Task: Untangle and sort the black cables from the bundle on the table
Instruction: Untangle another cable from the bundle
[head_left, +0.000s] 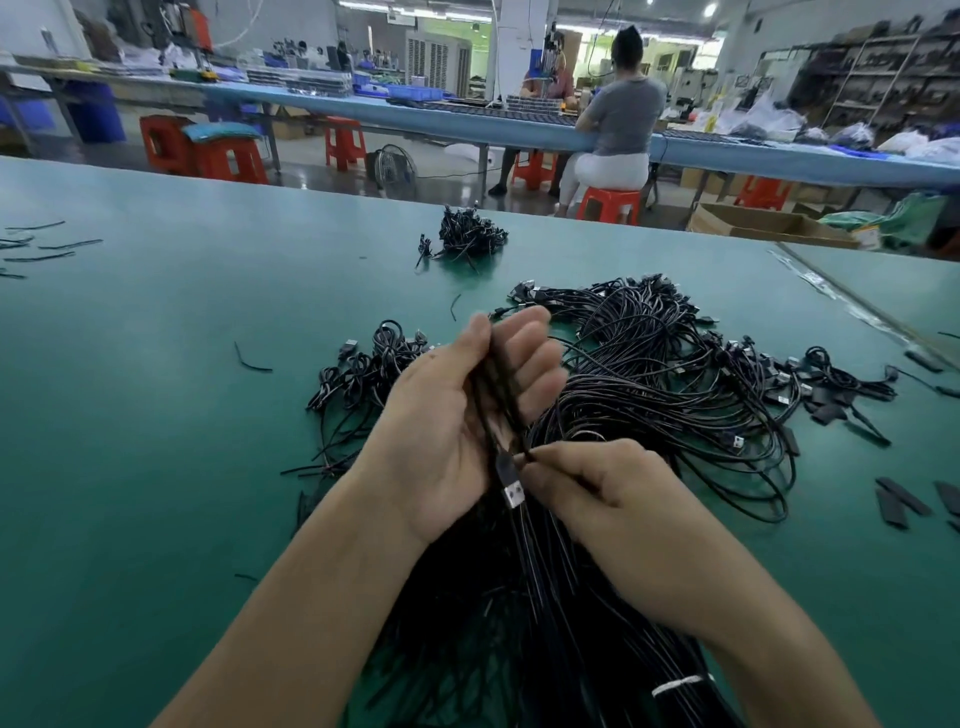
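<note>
Left hand (457, 415) is palm-up over the middle of the green worktop (156, 415). Its fingers (535, 358) are loosely curled, with the thumb alongside them, round a few held cables (493, 395) that run lengthwise through the palm. A USB plug (511, 486) with a metal end hangs at the heel of that hand.

Right hand (597, 488) is just beside it, knuckles up. Thumb and forefinger are pinched on one of the held cables right next to the plug; the other fingers are curled under.

Main bundle (649, 374) is a big tangled heap of black cables on the worktop, behind and to the right of the hands, with plugs sticking out round the edge. More black cables fan out under both forearms toward the near edge. One group there is bound with a white tie (680, 686).

Smaller pile (363, 364) of coiled cables lies left of the left hand, touching the spread under the arms. Far clump (467, 236) sits alone near the back edge of the worktop, well apart from the rest. Short black strips (904, 496) lie scattered at right, and a few stray offcuts at far left.

Background: a person (621, 114) sits on a red stool (608, 202) at a long blue bench. A cardboard box (753, 223) is on the floor at right.
</note>
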